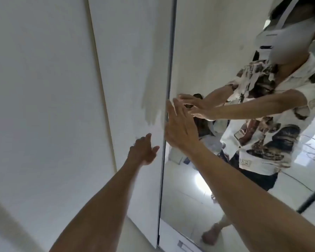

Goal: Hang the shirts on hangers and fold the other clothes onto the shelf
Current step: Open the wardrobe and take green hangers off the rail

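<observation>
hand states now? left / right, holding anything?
Left hand: open, fingers loosely extended, holding nothing, at the white wardrobe door panel.
Right hand: open, fingers straight, holding nothing, at the left edge of the mirrored door.

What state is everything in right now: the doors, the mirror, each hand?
White door: shut, flush beside the mirror door.
Mirror door: shut, its edge at the right hand's fingertips; it reflects the person.
Left hand: open, fingers relaxed, on or just off the white door, holding nothing.
Right hand: open, fingers straight, at the mirror door's edge, holding nothing.
</observation>
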The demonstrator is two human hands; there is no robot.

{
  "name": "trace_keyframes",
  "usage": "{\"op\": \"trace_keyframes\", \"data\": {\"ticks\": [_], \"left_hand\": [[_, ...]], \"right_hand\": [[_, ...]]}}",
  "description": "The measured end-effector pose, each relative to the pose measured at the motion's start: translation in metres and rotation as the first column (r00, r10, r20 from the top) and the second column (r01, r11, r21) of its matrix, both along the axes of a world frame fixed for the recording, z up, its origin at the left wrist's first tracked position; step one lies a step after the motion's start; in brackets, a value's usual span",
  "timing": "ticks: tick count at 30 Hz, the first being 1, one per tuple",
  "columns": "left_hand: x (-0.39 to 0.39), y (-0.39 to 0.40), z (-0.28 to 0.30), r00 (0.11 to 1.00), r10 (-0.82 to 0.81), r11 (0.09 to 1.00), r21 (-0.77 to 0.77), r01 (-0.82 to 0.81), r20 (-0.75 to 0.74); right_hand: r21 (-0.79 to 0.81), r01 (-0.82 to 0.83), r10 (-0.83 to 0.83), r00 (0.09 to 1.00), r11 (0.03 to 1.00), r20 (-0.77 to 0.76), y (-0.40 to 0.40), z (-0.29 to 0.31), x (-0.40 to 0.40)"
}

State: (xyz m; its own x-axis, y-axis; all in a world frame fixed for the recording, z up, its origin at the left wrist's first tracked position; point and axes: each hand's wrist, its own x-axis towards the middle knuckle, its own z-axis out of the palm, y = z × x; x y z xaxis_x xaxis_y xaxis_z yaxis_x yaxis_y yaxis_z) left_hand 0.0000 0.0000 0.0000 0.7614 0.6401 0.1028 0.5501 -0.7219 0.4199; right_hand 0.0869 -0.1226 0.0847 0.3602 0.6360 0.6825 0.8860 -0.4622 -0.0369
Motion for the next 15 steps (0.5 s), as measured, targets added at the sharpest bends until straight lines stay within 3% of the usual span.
{"op": "trace_keyframes", "data": {"ticks": [3,7,10,15], "left_hand": [[0.025,0.006,-0.026,0.999,0.017,0.996,-0.086,-0.020,-0.045],[0.044,0.027,-0.057,0.992,-0.051,0.971,-0.239,0.023,-0.112],[0.053,0.043,-0.066,0.978,-0.063,0.965,-0.263,0.008,-0.199],[0.054,0.046,-0.052,0.983,-0.065,0.958,-0.286,0.013,-0.173]], "right_hand": [[0.099,-0.112,0.117,0.992,0.989,-0.047,0.020,-0.022,0.013],[0.093,-0.086,0.101,0.981,0.992,-0.168,0.041,-0.032,0.015],[0.234,-0.130,0.167,0.975,0.963,-0.146,0.047,-0.038,0.014],[0.393,-0.149,0.217,0.967,0.907,-0.136,0.051,-0.033,0.012]]}}
